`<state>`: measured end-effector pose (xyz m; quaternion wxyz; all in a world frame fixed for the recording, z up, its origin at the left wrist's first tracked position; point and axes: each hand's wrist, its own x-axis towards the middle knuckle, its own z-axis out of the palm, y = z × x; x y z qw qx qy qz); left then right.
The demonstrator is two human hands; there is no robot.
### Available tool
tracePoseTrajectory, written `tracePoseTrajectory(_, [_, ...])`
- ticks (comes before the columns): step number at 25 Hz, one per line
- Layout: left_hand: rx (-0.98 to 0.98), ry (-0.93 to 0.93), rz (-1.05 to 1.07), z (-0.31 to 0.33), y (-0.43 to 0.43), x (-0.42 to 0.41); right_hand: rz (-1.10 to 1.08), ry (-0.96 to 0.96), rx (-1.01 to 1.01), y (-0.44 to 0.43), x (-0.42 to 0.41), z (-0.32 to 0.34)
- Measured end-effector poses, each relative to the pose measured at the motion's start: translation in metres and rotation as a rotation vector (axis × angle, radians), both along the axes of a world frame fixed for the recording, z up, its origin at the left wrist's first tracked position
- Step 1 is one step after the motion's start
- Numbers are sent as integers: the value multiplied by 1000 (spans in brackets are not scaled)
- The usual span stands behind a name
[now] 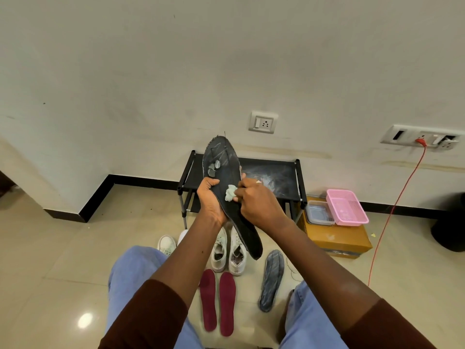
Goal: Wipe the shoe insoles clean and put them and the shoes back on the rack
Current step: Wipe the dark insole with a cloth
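Note:
My left hand [210, 201] grips a worn dark grey insole [222, 170] around its middle and holds it up, toe end pointing at the wall. My right hand [254, 200] pinches a crumpled pale green wipe [230, 192] against the insole's surface. On the floor lie a second grey insole [271, 279] and two maroon insoles [218, 302]. Two white sneakers [228, 249] stand side by side behind the maroon pair, and another white shoe [166, 244] shows to their left. The black shoe rack [299, 182] stands against the wall behind my hands.
A pink basket [348, 206] and a clear container [318, 212] sit on a yellow cardboard box [334, 238] right of the rack. An orange cable [392, 212] hangs from a wall socket down to the floor. A dark object [449, 222] stands far right.

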<state>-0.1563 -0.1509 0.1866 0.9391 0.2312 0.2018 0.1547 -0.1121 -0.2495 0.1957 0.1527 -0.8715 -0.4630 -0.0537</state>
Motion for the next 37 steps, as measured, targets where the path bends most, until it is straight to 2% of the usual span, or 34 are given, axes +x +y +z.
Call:
tracePoseTrajectory(3, [-31, -32, 6, -2, 3, 4, -47, 86, 24, -3, -10, 1])
tracePoseTrajectory(8, [-34, -49, -42, 5, -2, -1, -190, 230, 278, 2, -9, 6])
tracePoseTrajectory(12, [-21, 36, -15, 1, -14, -5, -270, 173, 264, 19, 9, 9])
tracePoseTrajectory(15, [-35, 64, 18, -3, -14, -3, -316, 211, 259, 29, 21, 11])
tracePoseTrajectory(23, [-31, 8, 74, -17, 2, -2, -152, 344, 128, 8, -11, -5])
tracePoseTrajectory(27, [-37, 26, 84, -25, 2, -4, -191, 424, 180, -7, -30, -12])
tracePoseTrajectory(31, [-33, -17, 37, -19, -2, -4, -294, 490, 331, -2, -28, -2])
tracePoseTrajectory(37, [-29, 24, 45, -9, -17, -5, -397, 371, 444, 23, 5, 8])
